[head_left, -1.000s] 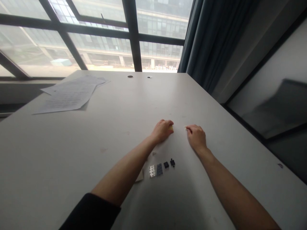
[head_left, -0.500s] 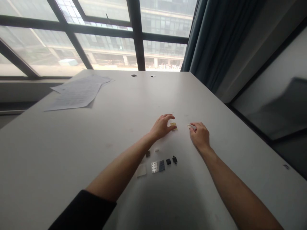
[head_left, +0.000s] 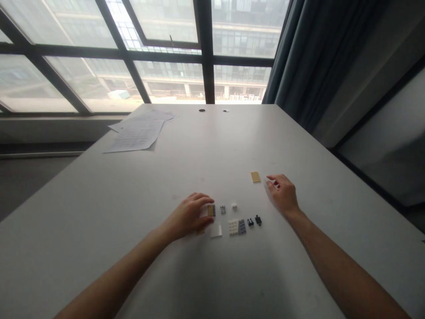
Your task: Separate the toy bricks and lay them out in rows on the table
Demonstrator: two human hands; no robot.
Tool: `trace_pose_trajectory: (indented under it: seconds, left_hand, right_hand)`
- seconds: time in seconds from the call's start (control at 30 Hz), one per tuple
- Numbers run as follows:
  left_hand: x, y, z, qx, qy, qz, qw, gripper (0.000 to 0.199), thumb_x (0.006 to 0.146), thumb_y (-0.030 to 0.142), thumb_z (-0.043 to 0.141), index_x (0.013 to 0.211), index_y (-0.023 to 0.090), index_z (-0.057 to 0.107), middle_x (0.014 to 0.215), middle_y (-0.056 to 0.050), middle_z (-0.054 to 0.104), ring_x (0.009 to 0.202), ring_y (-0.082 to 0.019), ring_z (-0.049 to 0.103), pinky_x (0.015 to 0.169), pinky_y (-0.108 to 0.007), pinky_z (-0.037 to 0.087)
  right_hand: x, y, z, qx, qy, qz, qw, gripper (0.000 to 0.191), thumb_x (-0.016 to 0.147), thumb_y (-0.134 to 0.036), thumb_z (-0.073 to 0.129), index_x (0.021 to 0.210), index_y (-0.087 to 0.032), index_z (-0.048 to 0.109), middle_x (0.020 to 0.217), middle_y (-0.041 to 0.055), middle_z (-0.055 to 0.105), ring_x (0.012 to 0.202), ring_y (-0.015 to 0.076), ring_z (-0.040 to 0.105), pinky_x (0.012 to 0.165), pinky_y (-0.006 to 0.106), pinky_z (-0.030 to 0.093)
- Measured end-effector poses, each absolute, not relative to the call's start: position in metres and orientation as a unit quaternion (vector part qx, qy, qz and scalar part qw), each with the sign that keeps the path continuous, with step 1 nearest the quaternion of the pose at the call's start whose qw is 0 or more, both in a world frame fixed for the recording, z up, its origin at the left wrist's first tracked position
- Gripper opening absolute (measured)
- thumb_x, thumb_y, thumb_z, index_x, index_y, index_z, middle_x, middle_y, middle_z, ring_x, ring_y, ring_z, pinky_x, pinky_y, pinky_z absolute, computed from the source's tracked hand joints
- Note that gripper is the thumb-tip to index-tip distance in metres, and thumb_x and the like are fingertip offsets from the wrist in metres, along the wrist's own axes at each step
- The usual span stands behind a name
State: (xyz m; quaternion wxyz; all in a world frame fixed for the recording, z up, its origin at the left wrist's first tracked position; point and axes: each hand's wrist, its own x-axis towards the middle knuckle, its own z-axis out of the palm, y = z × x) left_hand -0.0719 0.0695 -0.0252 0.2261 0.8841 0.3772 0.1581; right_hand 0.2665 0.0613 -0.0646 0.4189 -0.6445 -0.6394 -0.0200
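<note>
My left hand [head_left: 190, 217] is low over the table, thumb and fingers spread on either side of a small tan-and-grey studded brick piece [head_left: 211, 210]. Whether the fingertips touch it I cannot tell. Farther right, my right hand [head_left: 283, 192] hovers with thumb and forefinger apart, and nothing shows between them. Just left of its fingertips lies a yellow studded plate [head_left: 255, 177]. A small grey brick [head_left: 222, 209] and a white one [head_left: 234, 207] sit right of my left hand. Part of a brownish piece [head_left: 200, 231] shows under my left hand.
Nearer me lie a clear flat piece [head_left: 216, 230], a white studded plate [head_left: 233, 227], a dark grey plate [head_left: 242, 227] and two black pieces, one [head_left: 250, 222] beside the other [head_left: 258, 220]. Printed papers [head_left: 137, 135] rest at the table's far left.
My left hand has left the yellow plate and come back toward me and left, to the tan-and-grey piece. The small pale piece in my right fingers no longer shows. The view has shifted left.
</note>
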Motion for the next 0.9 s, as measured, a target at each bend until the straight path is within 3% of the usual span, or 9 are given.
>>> trace_pose_trajectory:
  seconds: [0.27,0.4,0.5,0.6,0.67,0.77,0.83,0.9]
  left_hand:
    - [-0.057,0.07,-0.032,0.893,0.374,0.158,0.194,0.022,0.077,0.022,0.064,0.099,0.021,0.067,0.103,-0.005,0.068,0.097,-0.021,0.06,0.088,-0.032,0.048]
    - [-0.056,0.074,-0.029,0.894,0.373,0.162,0.188,0.02,0.077,0.022,0.064,0.097,0.02,0.068,0.101,-0.004,0.069,0.094,-0.02,0.062,0.087,-0.032,0.049]
    - [-0.047,0.084,-0.02,0.892,0.364,0.193,0.188,0.02,0.079,0.027,0.064,0.098,0.021,0.068,0.1,-0.004,0.069,0.093,-0.019,0.063,0.086,-0.031,0.049]
    - [-0.027,0.097,-0.01,0.89,0.355,0.232,0.167,0.021,0.078,0.028,0.065,0.098,0.021,0.067,0.097,-0.003,0.07,0.093,-0.019,0.062,0.087,-0.032,0.048]
    - [-0.011,0.105,-0.006,0.889,0.357,0.244,0.153,0.021,0.077,0.025,0.065,0.098,0.021,0.067,0.095,-0.003,0.07,0.093,-0.02,0.062,0.086,-0.033,0.048]
    - [0.009,0.114,-0.007,0.887,0.365,0.238,0.148,0.021,0.077,0.022,0.064,0.098,0.02,0.066,0.093,-0.003,0.07,0.092,-0.021,0.062,0.085,-0.034,0.048]
    - [0.019,0.117,-0.011,0.885,0.374,0.228,0.157,0.022,0.077,0.023,0.063,0.098,0.019,0.066,0.093,-0.004,0.07,0.092,-0.021,0.062,0.085,-0.034,0.048]
    - [0.03,0.117,-0.018,0.884,0.377,0.218,0.167,0.022,0.077,0.024,0.063,0.098,0.019,0.066,0.094,-0.004,0.07,0.091,-0.021,0.062,0.084,-0.034,0.049]
  right_hand:
    - [0.275,0.054,-0.067,-0.655,-0.616,-0.01,0.439,0.018,0.083,-0.025,0.054,0.09,-0.016,0.067,0.088,0.0066,0.067,0.064,0.0163,0.055,0.066,0.032,0.049]
    - [0.26,0.048,-0.061,-0.624,-0.653,-0.006,0.429,0.016,0.084,-0.022,0.054,0.092,-0.017,0.067,0.092,0.0077,0.066,0.081,0.0209,0.059,0.078,0.036,0.05]
    - [0.233,0.039,-0.052,-0.532,-0.762,0.051,0.366,0.019,0.086,-0.021,0.056,0.103,-0.019,0.066,0.102,0.0077,0.065,0.098,0.0217,0.057,0.091,0.037,0.046]
    - [0.201,0.033,-0.044,-0.473,-0.828,0.116,0.28,0.028,0.085,-0.023,0.061,0.113,-0.021,0.063,0.103,0.0056,0.065,0.096,0.0189,0.058,0.088,0.032,0.047]
    - [0.183,0.034,-0.042,-0.47,-0.842,0.111,0.239,0.024,0.085,-0.022,0.062,0.108,-0.021,0.065,0.098,0.0055,0.065,0.095,0.0189,0.057,0.087,0.031,0.046]
    - [0.172,0.039,-0.043,-0.468,-0.857,0.091,0.197,0.012,0.088,-0.018,0.057,0.086,-0.019,0.069,0.086,0.0051,0.065,0.086,0.0178,0.058,0.081,0.029,0.046]
    - [0.18,0.042,-0.044,-0.48,-0.849,0.086,0.202,0.017,0.088,-0.015,0.055,0.078,-0.018,0.068,0.083,0.0052,0.065,0.082,0.0173,0.059,0.079,0.028,0.046]
    - [0.201,0.043,-0.046,-0.508,-0.826,0.09,0.228,0.015,0.087,-0.013,0.056,0.081,-0.018,0.068,0.084,0.0054,0.066,0.083,0.0176,0.06,0.08,0.029,0.046]
